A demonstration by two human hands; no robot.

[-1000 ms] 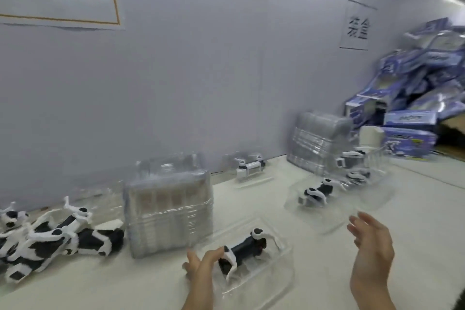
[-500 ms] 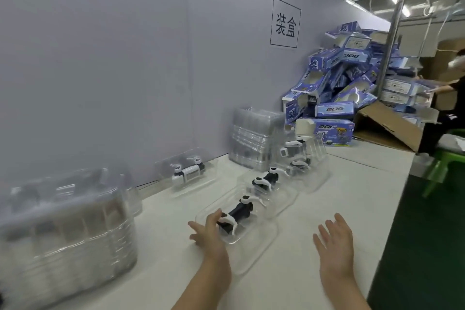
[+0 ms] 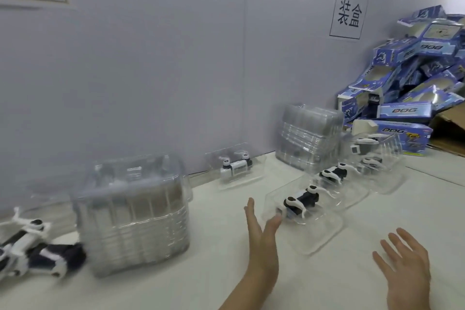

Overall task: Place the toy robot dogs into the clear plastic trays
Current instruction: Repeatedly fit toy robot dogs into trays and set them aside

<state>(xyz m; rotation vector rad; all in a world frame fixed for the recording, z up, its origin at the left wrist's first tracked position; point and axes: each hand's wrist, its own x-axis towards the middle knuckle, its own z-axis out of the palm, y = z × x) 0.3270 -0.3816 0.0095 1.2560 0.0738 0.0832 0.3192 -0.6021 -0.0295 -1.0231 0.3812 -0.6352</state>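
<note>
Just below the frame's middle, the left hand point(image 3: 261, 228) rises edge-on from its forearm, fingers straight and close together, thumb splayed toward the nearest clear plastic tray point(image 3: 322, 239). Its grip is spread and holds nothing, and blur hides whether the thumb tip touches the tray's corner. At lower right the right hand point(image 3: 405, 269) is turned palm down at the white surface point(image 3: 176, 289), fingers fanned apart, its grip likewise spread around nothing. Inside that tray lies a glossy black-and-white toy robot dog point(image 3: 302, 200), legs bent. Behind it, toward the right, a second tray point(image 3: 352, 199) holds another dog point(image 3: 332, 173). Left of centre stands a ribbed stack of nested trays point(image 3: 133, 216), thin and translucent. Loose dogs point(image 3: 37, 251) lie heaped at the lower left edge. Blue printed cartons point(image 3: 407, 78) pile up at the upper right.
</note>
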